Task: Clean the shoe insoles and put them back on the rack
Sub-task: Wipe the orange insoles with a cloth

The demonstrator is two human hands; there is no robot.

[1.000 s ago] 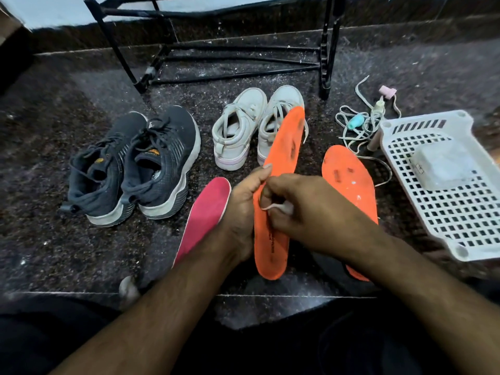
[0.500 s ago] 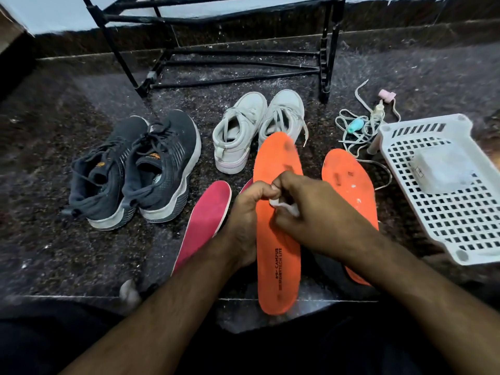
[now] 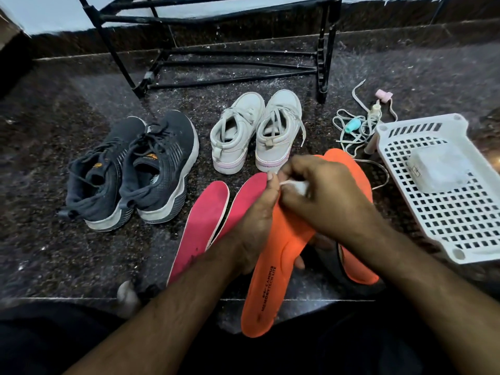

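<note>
While both forearms reach in from the bottom of the head view, the left hand (image 3: 257,228) has its fingers curled round the left edge of a long orange foam insole (image 3: 273,280) printed with black lettering, thumb tip up near the right hand; its grip is clamped on that insole. The right hand (image 3: 322,196) lies over the insole's upper half, knuckles up, fingers together and pinching a small white wipe (image 3: 297,186) against the orange surface.

Compared with half a second ago, the right hand has slid up toward the insole's toe, which it now covers, and the insole's heel has swung a little to the left and nearer the camera, over the edge of the dark speckled stone floor (image 3: 54,253).

The insole's long axis runs from heel at lower left, nearest the person, to toe at upper right, aimed toward the white perforated plastic basket (image 3: 460,226). A second orange insole (image 3: 357,174) lies on the floor behind the right hand, mostly hidden. Two pink insoles (image 3: 201,226) lie side by side left of the hands, with grey sneakers (image 3: 132,171) and white sneakers (image 3: 254,131) beyond, before the black metal rack (image 3: 216,50).
</note>
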